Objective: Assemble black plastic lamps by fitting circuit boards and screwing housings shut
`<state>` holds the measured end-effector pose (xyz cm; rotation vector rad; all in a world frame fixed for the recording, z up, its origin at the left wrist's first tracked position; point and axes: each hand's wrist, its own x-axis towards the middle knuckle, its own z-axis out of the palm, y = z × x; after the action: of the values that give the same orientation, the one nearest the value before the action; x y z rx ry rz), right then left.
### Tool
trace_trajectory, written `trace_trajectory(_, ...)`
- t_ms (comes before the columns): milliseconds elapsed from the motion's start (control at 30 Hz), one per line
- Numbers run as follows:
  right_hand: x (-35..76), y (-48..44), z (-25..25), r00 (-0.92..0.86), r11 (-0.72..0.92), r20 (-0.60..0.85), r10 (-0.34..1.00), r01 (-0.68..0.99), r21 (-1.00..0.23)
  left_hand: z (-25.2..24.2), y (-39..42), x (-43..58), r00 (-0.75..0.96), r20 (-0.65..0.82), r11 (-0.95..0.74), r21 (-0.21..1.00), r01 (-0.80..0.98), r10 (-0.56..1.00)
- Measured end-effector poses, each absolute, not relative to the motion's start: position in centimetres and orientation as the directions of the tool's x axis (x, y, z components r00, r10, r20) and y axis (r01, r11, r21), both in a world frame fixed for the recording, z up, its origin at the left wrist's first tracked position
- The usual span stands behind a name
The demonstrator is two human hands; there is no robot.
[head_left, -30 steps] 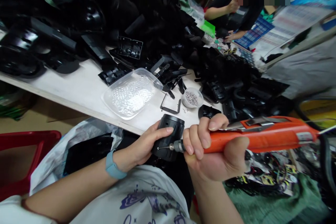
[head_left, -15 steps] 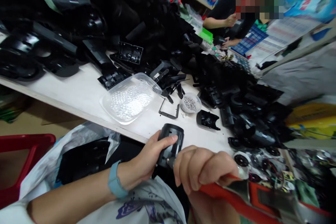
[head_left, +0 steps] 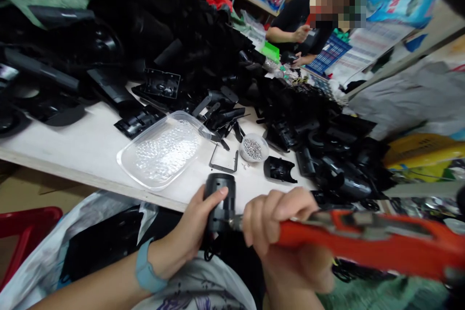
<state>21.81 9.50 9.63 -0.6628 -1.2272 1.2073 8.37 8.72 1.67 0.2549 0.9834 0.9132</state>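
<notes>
Black plastic housing [head_left: 220, 201], turned upright since before, cupped in left hand [head_left: 191, 220]

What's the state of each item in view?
left hand, gripping housing
housing, black, held upright
right hand, gripping screwdriver
screwdriver, orange, bit at housing
tub, clear, small shiny pieces inside
bowl, holding small silver pieces

We find a black plastic cylindrical housing [head_left: 220, 203] held upright in the left hand [head_left: 192, 225], its upper rim perforated. An orange electric screwdriver [head_left: 370, 242] lies near level in the right hand [head_left: 283, 232], its metal bit [head_left: 231, 223] meeting the housing's lower side.
</notes>
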Motion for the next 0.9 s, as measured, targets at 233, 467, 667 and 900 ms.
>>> trace_trajectory(233, 21.9, 20.0, 4.1, 0.129, 0.498, 0.481, 0.867, -0.203, -0.843, 1.1, 9.3, 6.3, 0.24, -0.623, 0.628, 0.529, -0.571, 0.744)
trace_trajectory(467, 22.0, 22.4, 0.4, 0.092, 0.394, 0.384, 0.919, -0.158, -0.905, 0.5, 9.0, 6.3, 0.298, -0.564, 0.611, 0.517, -0.6, 0.77)
trace_trajectory(667, 22.7, 20.8, 4.7, 0.181, 0.52, 0.492, 0.852, -0.178, -0.835, 0.2, 9.2, 6.0, 0.322, -0.553, 0.623, 0.531, -0.574, 0.768)
trace_trajectory(900, 21.9, 20.3, 4.4, 0.143, 0.516, 0.496, 0.857, -0.2, -0.833, 0.4, 9.2, 6.1, 0.299, -0.558, 0.617, 0.561, -0.552, 0.774)
